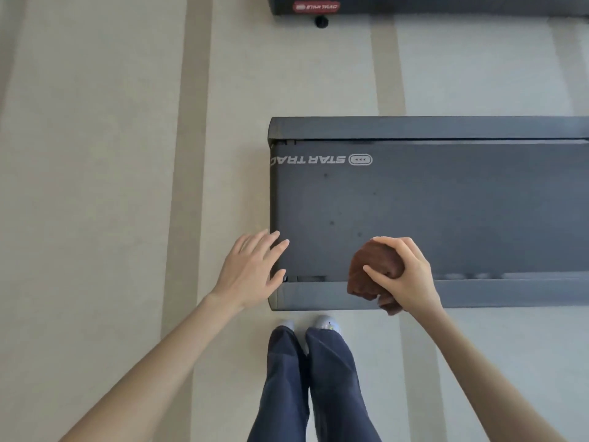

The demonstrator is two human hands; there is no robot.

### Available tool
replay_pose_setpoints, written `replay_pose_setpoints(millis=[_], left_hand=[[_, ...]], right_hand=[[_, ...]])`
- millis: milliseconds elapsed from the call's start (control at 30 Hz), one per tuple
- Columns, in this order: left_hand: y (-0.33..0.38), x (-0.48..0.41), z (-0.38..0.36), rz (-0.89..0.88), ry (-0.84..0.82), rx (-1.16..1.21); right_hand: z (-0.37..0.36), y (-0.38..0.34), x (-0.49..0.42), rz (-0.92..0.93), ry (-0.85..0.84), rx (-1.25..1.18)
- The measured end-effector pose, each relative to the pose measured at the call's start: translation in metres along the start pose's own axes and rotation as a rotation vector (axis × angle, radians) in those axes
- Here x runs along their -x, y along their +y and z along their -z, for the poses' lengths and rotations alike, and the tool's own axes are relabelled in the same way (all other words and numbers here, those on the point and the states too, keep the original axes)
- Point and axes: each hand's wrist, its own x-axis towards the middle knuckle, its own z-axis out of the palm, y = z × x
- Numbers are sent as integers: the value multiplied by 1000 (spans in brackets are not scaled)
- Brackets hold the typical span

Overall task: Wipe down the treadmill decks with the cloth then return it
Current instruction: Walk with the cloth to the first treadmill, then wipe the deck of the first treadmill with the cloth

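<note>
two star trac decks: near deck, far deck at 1 o'clock. right hand clutches one cloth; left hand relaxed.

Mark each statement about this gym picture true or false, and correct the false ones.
1. The right hand grips a bunched brown cloth. True.
2. The left hand holds a second cloth. False: it holds nothing, and its fingers are straight by the end of the near treadmill.
3. The cloth is at the far treadmill. False: it is at the near treadmill, over the side rail closest to the person.
4. The near treadmill's belt carries a STAR TRAC logo. True.
</note>
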Motion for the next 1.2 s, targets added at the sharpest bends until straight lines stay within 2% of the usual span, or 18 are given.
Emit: replay_pose_setpoints(millis=[133, 233, 333, 400, 600, 767, 900, 1067, 1200], left_hand=[[-9, -13, -96, 73, -65, 22], [-13, -25, -186, 103, -85, 30], [-24, -49, -276, 140, -115, 22], [-35, -78, -329, 126, -120, -15], [-63, -170, -444, 56, -57, -74], [-80, -204, -497, 35, 24, -79], [-96, -216, -515, -5, 122, -75], [-99, -219, -519, -5, 161, -71], [-98, -218, -515, 0, 154, -68]], right_hand=[[-55, 66, -25, 20, -33, -7], [-103, 136, -47, 15, -78, -51], [-153, 209, -72, 35, -115, 9], [-182, 257, -90, 68, -79, 89], [-248, 369, -131, -21, -26, 69], [-305, 408, -134, 121, 248, 296], [-335, 428, -128, 264, 353, 577], [-333, 419, -187, 375, 403, 664], [-325, 391, -256, 314, 374, 684]])
